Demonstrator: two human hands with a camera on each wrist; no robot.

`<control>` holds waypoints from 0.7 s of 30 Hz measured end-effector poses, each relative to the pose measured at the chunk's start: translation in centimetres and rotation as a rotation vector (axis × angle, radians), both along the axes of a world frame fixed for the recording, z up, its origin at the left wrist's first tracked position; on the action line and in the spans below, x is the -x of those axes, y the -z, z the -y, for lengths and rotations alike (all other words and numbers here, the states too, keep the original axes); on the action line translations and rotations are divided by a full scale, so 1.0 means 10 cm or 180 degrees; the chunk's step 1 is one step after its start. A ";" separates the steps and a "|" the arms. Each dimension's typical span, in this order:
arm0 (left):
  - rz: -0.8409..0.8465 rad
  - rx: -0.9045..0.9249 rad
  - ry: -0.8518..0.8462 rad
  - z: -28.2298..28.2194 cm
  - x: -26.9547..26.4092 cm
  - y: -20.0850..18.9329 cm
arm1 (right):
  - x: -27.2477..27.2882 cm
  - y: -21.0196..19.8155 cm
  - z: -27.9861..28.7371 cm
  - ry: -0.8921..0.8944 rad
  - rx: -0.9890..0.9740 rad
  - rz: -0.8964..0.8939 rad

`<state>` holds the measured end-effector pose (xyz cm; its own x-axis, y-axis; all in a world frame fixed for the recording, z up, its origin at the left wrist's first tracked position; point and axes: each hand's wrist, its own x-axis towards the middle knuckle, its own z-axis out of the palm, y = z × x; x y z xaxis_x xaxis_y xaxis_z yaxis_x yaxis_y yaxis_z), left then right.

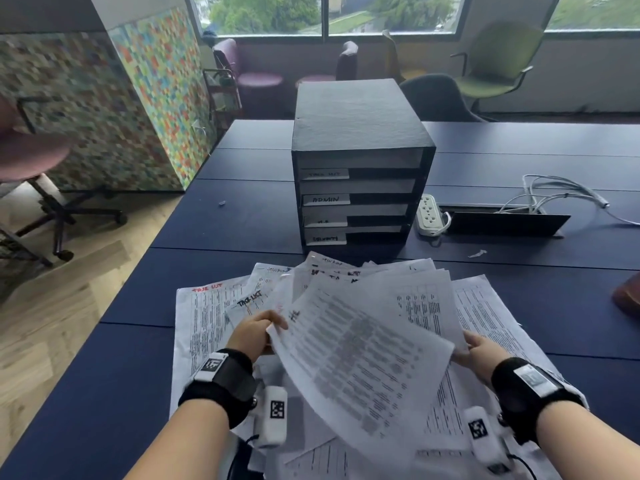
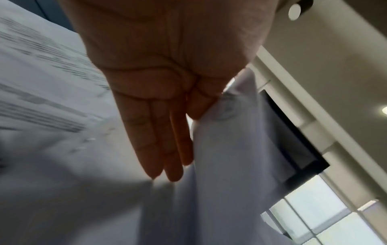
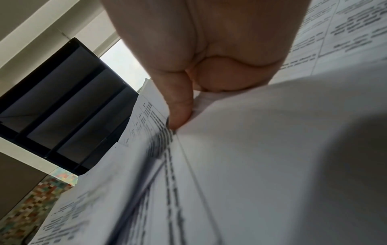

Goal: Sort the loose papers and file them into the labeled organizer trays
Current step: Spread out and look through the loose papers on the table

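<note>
A: Which step is this?

B: Sorting, I judge; at lower left the left hand (image 1: 254, 332) pinches the corner of a lifted sheet (image 1: 360, 362), thumb on top, its other fingers (image 2: 155, 140) straight underneath; at lower right the right hand (image 1: 479, 351) has its fingers curled on a fanned sheaf (image 1: 412, 289).

A: And the rest?

B: The loose papers (image 1: 204, 320) lie spread on the desk (image 1: 131, 358) at lower centre; the organizer (image 1: 360, 161) stands just behind them, mid-frame.

A: Next?

B: Read the sheet's heading; match it to a tray label.

A: Room?

B: Bare desk to the left, though its edge is near; a power strip (image 1: 429, 213) and cables (image 1: 561, 192) sit at right.
</note>
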<state>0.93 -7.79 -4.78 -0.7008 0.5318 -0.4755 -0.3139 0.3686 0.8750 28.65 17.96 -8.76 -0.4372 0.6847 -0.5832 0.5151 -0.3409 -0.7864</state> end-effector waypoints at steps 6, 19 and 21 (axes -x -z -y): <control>-0.0741 0.0692 0.0227 0.14 0.07 0.10 | 0.00 0.02 -0.02 0.0000 0.0066 -0.0192; -0.1059 0.1111 0.1146 0.02 0.00 -0.03 | 0.00 0.05 -0.07 -0.0112 0.0059 0.0007; -0.1165 0.0896 0.1187 -0.07 -0.04 -0.02 | -0.01 0.09 -0.08 -0.0080 0.0085 0.0005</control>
<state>1.31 -7.08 -4.58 -0.6359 0.6620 -0.3967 0.1850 0.6297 0.7545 28.76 18.75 -9.62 -0.4530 0.6577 -0.6019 0.5251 -0.3487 -0.7763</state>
